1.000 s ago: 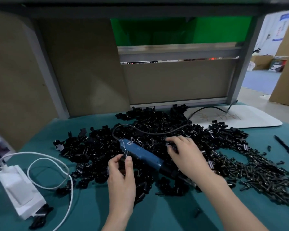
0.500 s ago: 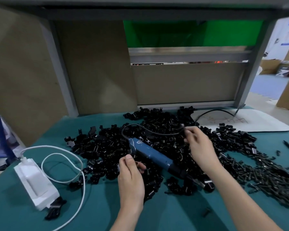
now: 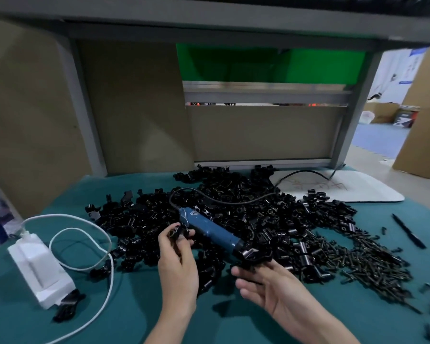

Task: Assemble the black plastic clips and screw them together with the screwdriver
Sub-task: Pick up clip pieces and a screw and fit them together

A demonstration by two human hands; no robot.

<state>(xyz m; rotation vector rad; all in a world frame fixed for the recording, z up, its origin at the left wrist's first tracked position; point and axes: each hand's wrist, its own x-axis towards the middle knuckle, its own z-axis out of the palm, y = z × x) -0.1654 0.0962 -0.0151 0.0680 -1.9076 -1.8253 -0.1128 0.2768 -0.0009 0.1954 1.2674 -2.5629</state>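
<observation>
**Inspector:** Hands, nearest first.

**Assessor:** The left hand rises from the near edge with its back to the camera. Thumb and fingertips pinch one black clip just above the heap. I judge it is held up so its mating face stays free for the second half. The right hand sits near right, palm turned inward, fingers reaching to a dark part at the screwdriver's near end. I cannot tell whether it grasps a clip there or only touches.

**Inspector:** The tool?

**Assessor:** The screwdriver lies unheld on the clip pile. It slants from far left to near right between both hands, handy for the right. Its cable loops off toward the far right.

**Inspector:** Fasteners?

**Assessor:** The screws are heaped right of the pile, probably kept apart for quick picking.

**Inspector:** Stage?

**Assessor:** Judged early: halves are being mated and screwing has not yet begun on this piece.
</observation>
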